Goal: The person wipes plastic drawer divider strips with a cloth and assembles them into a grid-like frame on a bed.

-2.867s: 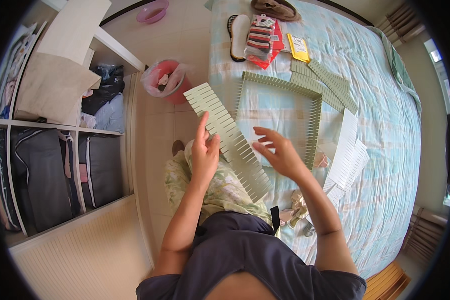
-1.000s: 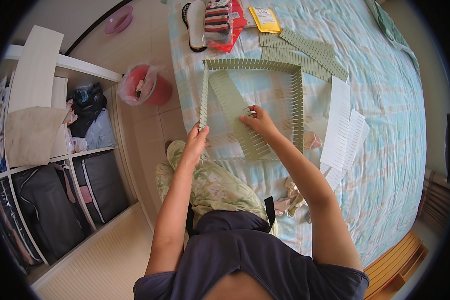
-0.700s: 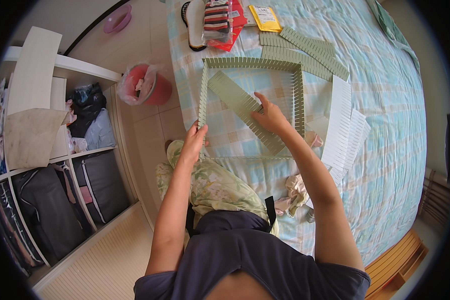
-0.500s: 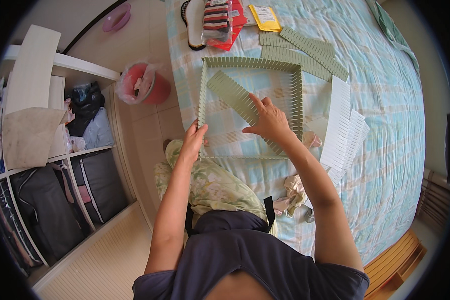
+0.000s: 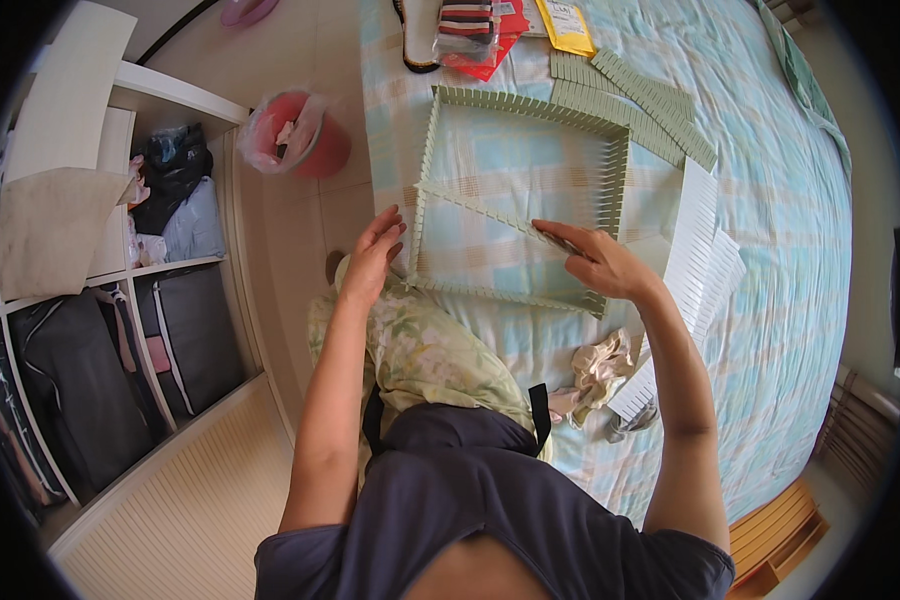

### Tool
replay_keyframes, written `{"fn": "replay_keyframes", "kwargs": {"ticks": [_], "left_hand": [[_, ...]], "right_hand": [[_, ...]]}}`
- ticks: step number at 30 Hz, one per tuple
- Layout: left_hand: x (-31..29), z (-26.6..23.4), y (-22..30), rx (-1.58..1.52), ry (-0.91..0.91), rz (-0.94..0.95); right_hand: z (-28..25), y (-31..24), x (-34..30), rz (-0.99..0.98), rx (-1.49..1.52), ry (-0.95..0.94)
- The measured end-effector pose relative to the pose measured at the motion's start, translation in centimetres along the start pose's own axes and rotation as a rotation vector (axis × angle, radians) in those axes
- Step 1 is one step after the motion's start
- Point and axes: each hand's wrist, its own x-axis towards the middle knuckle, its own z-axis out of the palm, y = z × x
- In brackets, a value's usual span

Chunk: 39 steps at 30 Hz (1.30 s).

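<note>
A rectangular frame made of green slotted divider strips [image 5: 530, 108] stands on the bed. Inside it, one more green slotted strip [image 5: 482, 209] is held on edge, slanting from the frame's left side toward the right. My right hand [image 5: 600, 262] pinches this strip near its right end. The strip's far end meets or nearly meets the left wall; whether it is slotted in I cannot tell. Just outside that left wall, my left hand [image 5: 372, 262] is open with its fingers stretched out, holding nothing.
Loose green strips [image 5: 625, 110] lie beyond the frame's right corner, and white slotted strips [image 5: 692, 225] to its right. Crumpled cloth [image 5: 602, 365] rests nearer me. Packages [image 5: 568, 28] lie at the bed's far end. A red bin [image 5: 328, 150] and an open cabinet [image 5: 120, 270] stand left.
The strip in my right hand has turned from lying nearly flat to standing on edge, its far end now at the left wall. My left hand has let go of the frame's left side.
</note>
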Motion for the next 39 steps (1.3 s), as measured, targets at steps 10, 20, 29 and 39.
{"fn": "replay_keyframes", "kwargs": {"ticks": [10, 20, 29, 39], "left_hand": [[-5.5, -1.2, 0.8, 0.127, 0.03, -0.001], [-6.3, -0.5, -0.1, 0.156, -0.016, 0.013], [-6.3, 0.9, -1.4, 0.463, -0.003, 0.119], [-5.3, 2.7, 0.0, 0.927, -0.005, -0.007]], "right_hand": [[2.8, 0.7, -0.9, -0.099, -0.111, -0.036], [2.2, 0.5, -0.3, -0.056, -0.166, -0.088], [2.7, 1.4, -0.6, -0.027, -0.256, -0.058], [2.5, 2.0, 1.9, -0.036, -0.2, -0.165]]}}
